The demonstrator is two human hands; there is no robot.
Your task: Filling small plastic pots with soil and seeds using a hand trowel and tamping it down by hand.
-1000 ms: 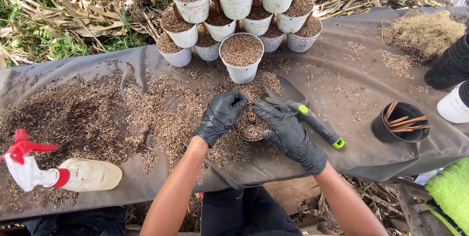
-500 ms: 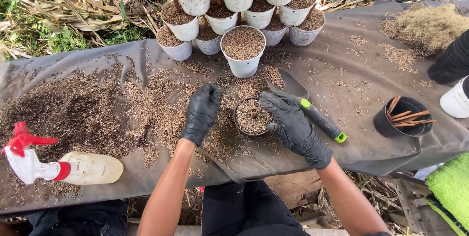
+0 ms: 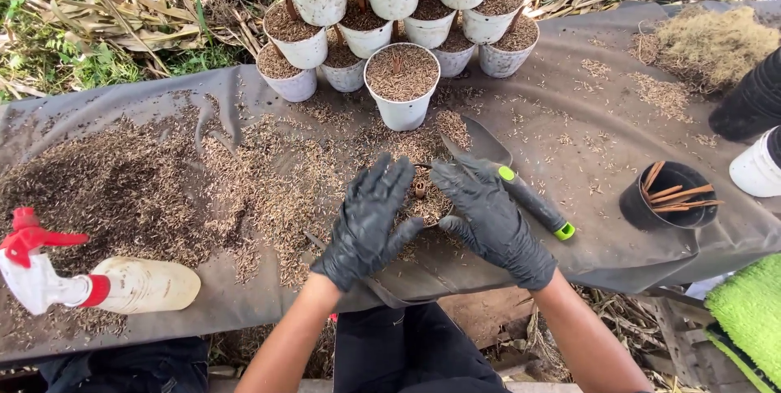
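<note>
Both my hands wear black gloves and cup a small pot (image 3: 421, 202) filled with brown husk mix, a short brown stick standing in its middle. My left hand (image 3: 370, 220) wraps the pot's left side, fingers spread upward. My right hand (image 3: 488, 218) wraps its right side. The pot sits on a dark sheet (image 3: 569, 124) strewn with loose husk mix (image 3: 244, 189). A trowel with a black and green handle (image 3: 533, 206) lies just right of my right hand, its blade under husks.
Several filled white pots (image 3: 401, 84) are stacked at the sheet's far edge. A spray bottle with a red trigger (image 3: 106, 283) lies at the left. A black cup of brown sticks (image 3: 669, 195) stands at the right, a fibre pile (image 3: 712, 39) behind it, green cloth (image 3: 748, 316) at the lower right.
My left hand came back from the loose mix to the pot's left side. Both hands now close around the pot, which has a stick standing in it.
</note>
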